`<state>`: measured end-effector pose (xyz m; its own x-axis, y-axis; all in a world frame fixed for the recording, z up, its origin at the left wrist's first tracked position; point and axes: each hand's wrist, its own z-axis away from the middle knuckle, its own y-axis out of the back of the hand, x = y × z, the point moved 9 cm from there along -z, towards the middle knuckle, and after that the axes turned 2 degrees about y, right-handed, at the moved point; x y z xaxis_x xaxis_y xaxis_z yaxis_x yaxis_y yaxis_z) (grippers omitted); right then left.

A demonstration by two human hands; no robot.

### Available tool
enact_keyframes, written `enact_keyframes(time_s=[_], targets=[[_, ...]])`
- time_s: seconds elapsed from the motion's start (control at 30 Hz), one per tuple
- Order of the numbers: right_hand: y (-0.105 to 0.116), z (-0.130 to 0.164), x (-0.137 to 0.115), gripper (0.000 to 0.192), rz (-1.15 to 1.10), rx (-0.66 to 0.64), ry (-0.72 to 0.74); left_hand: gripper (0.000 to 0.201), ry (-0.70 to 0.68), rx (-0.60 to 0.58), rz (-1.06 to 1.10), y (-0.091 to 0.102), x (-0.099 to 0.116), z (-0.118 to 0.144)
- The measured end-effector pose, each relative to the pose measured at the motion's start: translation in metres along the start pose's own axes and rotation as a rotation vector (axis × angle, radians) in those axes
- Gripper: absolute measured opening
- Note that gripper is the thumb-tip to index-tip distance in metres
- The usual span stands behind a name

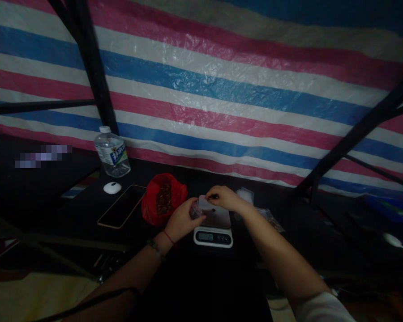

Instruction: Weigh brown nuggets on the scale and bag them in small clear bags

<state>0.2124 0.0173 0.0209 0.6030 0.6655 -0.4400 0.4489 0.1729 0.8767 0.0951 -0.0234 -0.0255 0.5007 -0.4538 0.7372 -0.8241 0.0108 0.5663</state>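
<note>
Head view, dim light. Just below frame centre, the left hand [180,220] was curled around the side of a small clear pouch [201,206] held upright over the scale [213,231], while the right hand [223,197] pinched the pouch's top edge between closed fingertips; whether a small dark item sat in that pinch could not be told. The pouch's long axis ran roughly vertical, its mouth pointing up toward the right hand and its base touching or just above the scale's platform; contact could not be confirmed. Judged from this pose, the step in hand was filling or closing the pouch at the scale; the next move would call for keeping the mouth upright and the pouch steady on the platform so the display could be read. Just left of the hands lay an open red bag [163,197] of dark pieces. Farther left were a phone [122,206] lying flat, a white mouse [112,188] and a water bottle [112,153]. More clear pouches [246,195] lay right of the hands. A striped tarp [242,89] filled the upper frame.
</note>
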Motion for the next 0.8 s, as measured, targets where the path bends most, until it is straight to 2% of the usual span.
enact_keyframes(time_s=[0.13, 0.3, 0.43, 0.57, 0.8], targets=[[0.016, -0.006, -0.018, 0.020, -0.082, 0.026, 0.000, 0.051, -0.002, -0.001, 0.055, -0.009, 0.008, -0.017], [0.014, -0.012, -0.033, 0.021, -0.088, -0.037, -0.014, 0.043, 0.055, 0.016, 0.142, -0.014, 0.008, -0.031], [0.011, -0.015, -0.040, 0.024, -0.113, -0.098, -0.008, 0.039, 0.074, 0.061, 0.170, -0.013, 0.005, -0.033], [0.012, -0.018, -0.044, 0.033, -0.111, -0.121, -0.022, 0.042, 0.058, 0.089, 0.207, -0.012, 0.004, -0.033], [0.016, -0.020, -0.058, 0.037, -0.096, -0.067, 0.034, 0.040, 0.039, 0.135, 0.235, -0.006, 0.006, -0.033]])
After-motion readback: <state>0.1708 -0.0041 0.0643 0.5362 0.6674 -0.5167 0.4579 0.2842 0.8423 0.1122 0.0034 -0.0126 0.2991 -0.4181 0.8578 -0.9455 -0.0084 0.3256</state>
